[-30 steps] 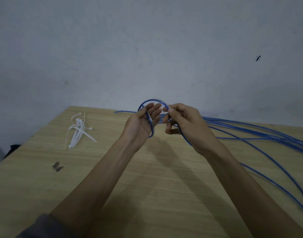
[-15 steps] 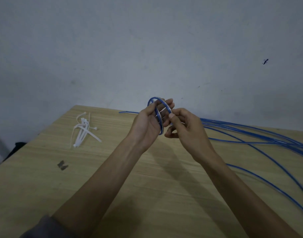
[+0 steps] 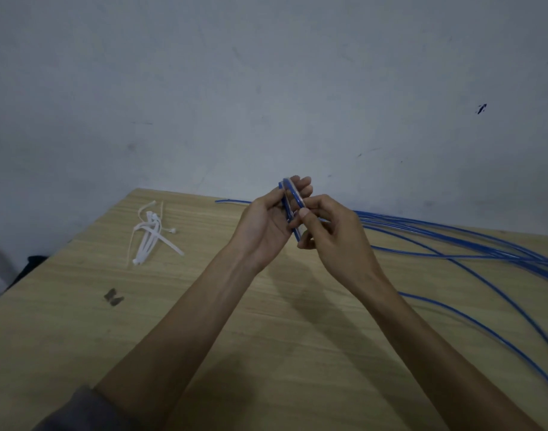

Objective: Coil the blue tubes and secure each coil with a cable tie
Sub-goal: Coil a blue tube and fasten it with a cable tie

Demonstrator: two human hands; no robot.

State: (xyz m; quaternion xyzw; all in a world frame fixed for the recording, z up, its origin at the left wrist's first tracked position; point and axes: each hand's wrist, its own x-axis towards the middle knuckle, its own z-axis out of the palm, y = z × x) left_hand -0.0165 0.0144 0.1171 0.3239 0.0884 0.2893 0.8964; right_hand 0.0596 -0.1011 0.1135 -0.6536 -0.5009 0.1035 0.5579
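While our left hand point(image 3: 266, 222) grips the small coil point(image 3: 290, 206), our right hand point(image 3: 331, 234), touching it, pinches the blue tube point(image 3: 453, 244) trailing rightward from the coil along the desk point(image 3: 204, 306).

Table point(image 3: 266, 353) runs from near edge back to the wall point(image 3: 266, 73). Cable ties point(image 3: 148, 234) lie in a loose bunch on the table, far left. Small clip point(image 3: 113, 297) nearer, left of the left forearm. Both hands meet above the table's far middle — left hand point(image 3: 266, 222) just left of right hand point(image 3: 335, 237), a small coil point(image 3: 290, 206) between them. Loose tubes point(image 3: 453, 247) spread on the table to the right, one end point(image 3: 229, 200) reaching left behind the hands.
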